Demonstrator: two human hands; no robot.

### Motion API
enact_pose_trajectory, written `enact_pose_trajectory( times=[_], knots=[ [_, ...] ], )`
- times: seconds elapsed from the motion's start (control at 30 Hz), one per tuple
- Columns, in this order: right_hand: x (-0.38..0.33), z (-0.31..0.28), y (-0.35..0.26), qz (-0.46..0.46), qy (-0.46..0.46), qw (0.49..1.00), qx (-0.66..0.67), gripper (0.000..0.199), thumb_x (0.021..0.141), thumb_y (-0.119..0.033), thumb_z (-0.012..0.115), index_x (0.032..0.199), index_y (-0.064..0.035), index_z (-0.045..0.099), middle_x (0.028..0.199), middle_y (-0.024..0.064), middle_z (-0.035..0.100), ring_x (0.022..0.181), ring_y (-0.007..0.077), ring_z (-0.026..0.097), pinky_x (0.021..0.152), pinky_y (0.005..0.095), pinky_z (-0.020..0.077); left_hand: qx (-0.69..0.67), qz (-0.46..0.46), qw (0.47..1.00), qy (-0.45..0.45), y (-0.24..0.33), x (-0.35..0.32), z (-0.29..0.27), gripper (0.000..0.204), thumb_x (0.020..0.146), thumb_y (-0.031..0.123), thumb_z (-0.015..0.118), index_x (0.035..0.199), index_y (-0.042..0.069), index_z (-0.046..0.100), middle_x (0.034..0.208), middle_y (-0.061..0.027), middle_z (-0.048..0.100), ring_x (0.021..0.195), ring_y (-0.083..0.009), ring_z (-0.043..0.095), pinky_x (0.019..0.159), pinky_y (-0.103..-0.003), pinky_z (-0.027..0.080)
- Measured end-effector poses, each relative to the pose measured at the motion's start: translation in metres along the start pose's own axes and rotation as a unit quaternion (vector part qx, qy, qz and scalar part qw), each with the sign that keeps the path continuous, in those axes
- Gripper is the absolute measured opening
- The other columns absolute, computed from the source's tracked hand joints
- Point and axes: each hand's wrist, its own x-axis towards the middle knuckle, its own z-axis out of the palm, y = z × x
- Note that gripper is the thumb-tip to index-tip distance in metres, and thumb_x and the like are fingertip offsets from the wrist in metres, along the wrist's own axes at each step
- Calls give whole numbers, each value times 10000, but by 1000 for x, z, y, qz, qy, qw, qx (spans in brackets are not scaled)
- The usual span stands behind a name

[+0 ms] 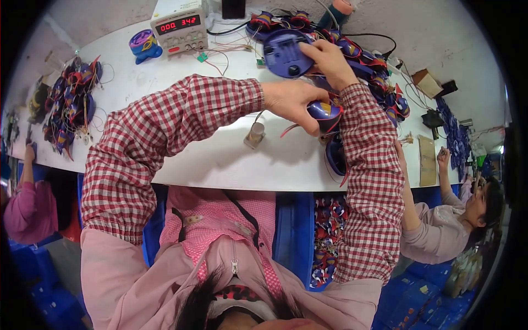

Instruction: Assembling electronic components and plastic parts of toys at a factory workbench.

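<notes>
Surface: white desk (220, 159), wire-strewn | left hand (294, 102) clasps small blue-and-gold plastic shell (325, 113) | right hand (330, 60) just above, fingers pinching round blue plastic housing (286, 52) | beyond hands: beige power supply with red display (179, 27) | below desk: blue bin of parts (324, 242)

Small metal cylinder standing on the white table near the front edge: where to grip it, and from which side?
Grip the metal cylinder around its round side wall, near mid-height, coming from above or from the table's near edge. It stands upright and alone on bare surface there. A thin wire runs up from its top toward the left hand, which is holding a small blue part, so stay off the top.
</notes>
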Motion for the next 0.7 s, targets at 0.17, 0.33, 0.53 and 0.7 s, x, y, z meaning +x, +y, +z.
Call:
enact_pose_trajectory(
  times=[0.17,0.33,0.53,0.7],
  knots=[
    [11,-14,-2,-107,22,988,-109,366,816,-303,671,895,53,641,823,82,634,714,137,596,578,274,482,-175,-117,977,-10,15,-2,-32,618,680,358,713,1168,22,538,959,-78,632,792,-187,610,728,-264,476],
    [15,-102,-1,-59,142,974,164,346,809,-270,696,977,24,625,884,89,652,782,192,634,681,305,520,-343,-30,926,157,21,10,-76,427,659,260,719,1004,45,587,861,-76,607,720,-160,591,567,-285,457],
    [39,-137,7,-107,231,921,296,258,859,-199,657,986,16,596,912,82,636,805,195,628,650,317,538,-360,-31,928,94,56,8,-104,417,747,185,698,1076,-16,538,905,-81,602,856,-148,592,731,-252,484],
    [30,-145,13,-98,298,906,284,279,857,-178,661,1036,17,573,974,101,626,839,219,626,676,349,554,-208,-54,967,137,39,0,-119,584,694,268,725,1144,-40,516,959,-112,598,899,-189,583,776,-286,472]
  ],
)
